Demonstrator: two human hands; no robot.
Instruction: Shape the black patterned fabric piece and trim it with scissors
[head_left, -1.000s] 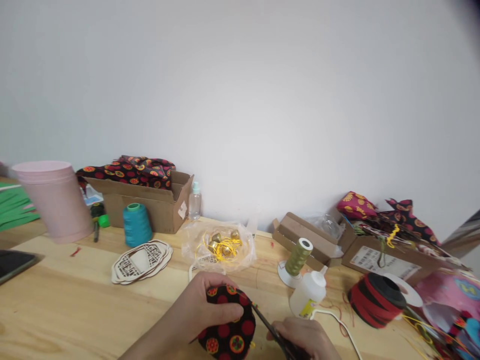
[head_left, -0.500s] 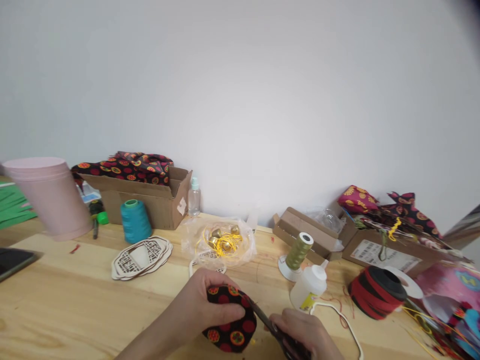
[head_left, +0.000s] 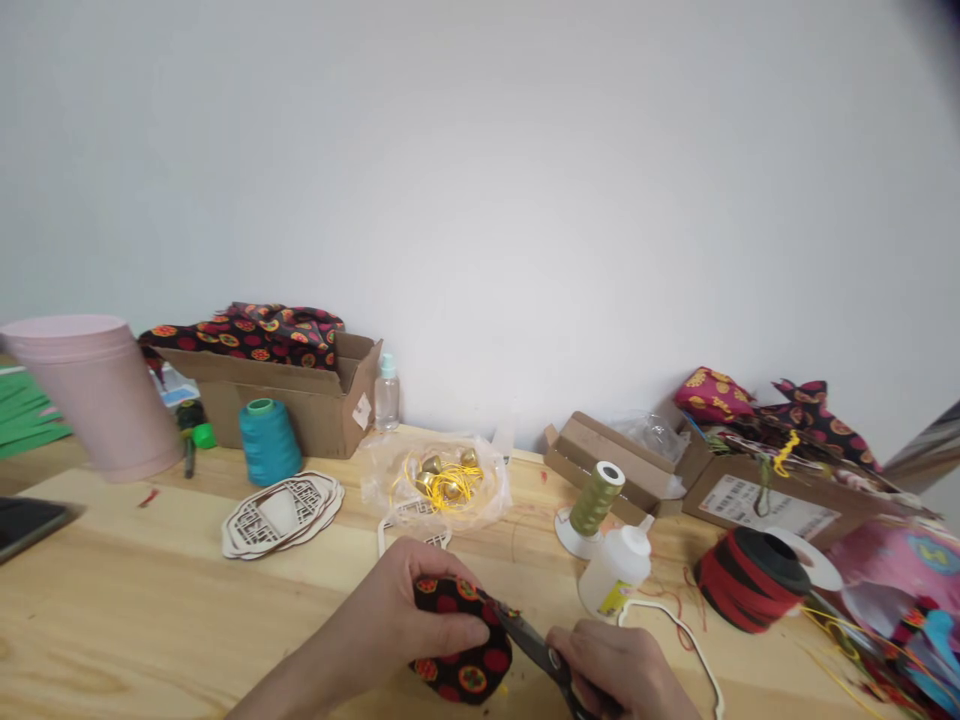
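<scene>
Black patterned fabric pad sits gripped in my left hand; my right hand holds scissors, blades angled up-left, touching its right edge.

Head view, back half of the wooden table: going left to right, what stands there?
Pink plastic bucket → teal thread cone → stack of pale laser-cut wooden panels → clear plastic bag of gold bells and yellow cord → olive-green thread spool → white squeeze bottle → red and black ribbon roll.
</scene>
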